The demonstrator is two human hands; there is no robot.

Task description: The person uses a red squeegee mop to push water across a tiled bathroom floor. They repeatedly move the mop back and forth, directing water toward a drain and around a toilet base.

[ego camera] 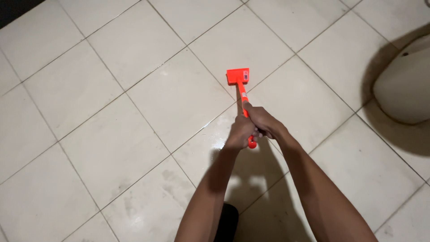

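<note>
An orange long-handled floor brush rests its flat head on the pale tiled floor. Both hands wrap its handle close together. My left hand holds the lower part near the rounded end. My right hand grips just above it, thumb pointing along the handle toward the brush head. The handle's middle is hidden inside the fists.
A white ceramic fixture stands at the right edge and casts a dark shadow on the tiles. A wet sheen shows on the tile near the hands. A dark strip lies at the top left corner. My arms' shadow falls below the hands.
</note>
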